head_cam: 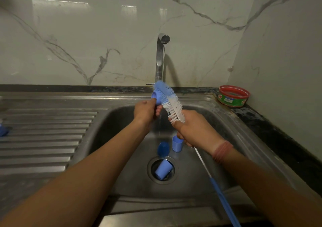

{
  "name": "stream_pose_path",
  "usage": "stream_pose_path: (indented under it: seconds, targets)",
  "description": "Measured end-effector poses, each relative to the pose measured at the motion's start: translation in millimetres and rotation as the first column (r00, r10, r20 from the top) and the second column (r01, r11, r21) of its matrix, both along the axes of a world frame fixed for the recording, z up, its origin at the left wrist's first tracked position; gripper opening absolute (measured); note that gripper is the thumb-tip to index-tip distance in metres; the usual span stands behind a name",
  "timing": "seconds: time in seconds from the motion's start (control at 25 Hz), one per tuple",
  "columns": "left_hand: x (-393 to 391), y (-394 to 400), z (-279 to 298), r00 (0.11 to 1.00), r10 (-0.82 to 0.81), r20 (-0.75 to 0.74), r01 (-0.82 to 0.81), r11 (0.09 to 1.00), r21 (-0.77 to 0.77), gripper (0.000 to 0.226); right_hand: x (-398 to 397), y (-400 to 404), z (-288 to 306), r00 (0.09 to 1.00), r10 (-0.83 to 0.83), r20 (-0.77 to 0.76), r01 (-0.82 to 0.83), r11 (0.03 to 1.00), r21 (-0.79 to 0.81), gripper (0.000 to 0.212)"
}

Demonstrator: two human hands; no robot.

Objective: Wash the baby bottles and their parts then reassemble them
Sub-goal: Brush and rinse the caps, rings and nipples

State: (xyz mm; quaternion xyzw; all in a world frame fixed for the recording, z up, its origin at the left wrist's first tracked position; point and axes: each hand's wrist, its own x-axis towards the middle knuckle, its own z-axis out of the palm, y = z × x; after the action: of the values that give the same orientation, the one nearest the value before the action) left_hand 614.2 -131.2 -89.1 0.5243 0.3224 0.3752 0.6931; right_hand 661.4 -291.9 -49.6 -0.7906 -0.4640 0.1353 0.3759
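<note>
Both hands work above the sink (226, 122): left hand (145, 111) fingers curl around a blue bottle part (156, 97); right hand (195, 130) grips the bottle brush (171, 103), bristles touching that part.

Count: two hands, left (145, 110) and right (195, 130), over one sink (226, 122); one tap (161, 57) at 12 o'clock; one brush (171, 103). Blue bottle parts: one (156, 97) in the left hand, three in the basin, namely cap (177, 144), round piece (163, 149) and cap (163, 170) on the drain at 6 o'clock, plus one (3, 130) at 9 o'clock, partly cut off. One tub (233, 96) at 3 o'clock.
</note>
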Motion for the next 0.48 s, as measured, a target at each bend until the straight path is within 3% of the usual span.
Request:
stream_pose_path:
  seconds: [0.12, 0.24, 0.48]
  targets:
    - [8, -17, -2, 0.985, -0.114, -0.128, 0.134, 0.978, 0.158, 0.019, 14, -1, 2, 0.995, -0.066, -0.073, 0.069, 0.997, 0.032, 0.011]
    - [11, -23, -1, 0.971, -0.127, -0.202, 0.175, 0.954, 0.242, 0.016, 19, -3, 5, 0.990, -0.092, -0.108, 0.096, 0.995, 0.039, 0.017]
    - [0, 0, 1, 1.000, 0.015, -0.019, -0.015, 1.000, -0.005, 0.020, -7, -3, 2, 1.000, 0.024, 0.001, -0.024, 1.000, -0.017, 0.016]
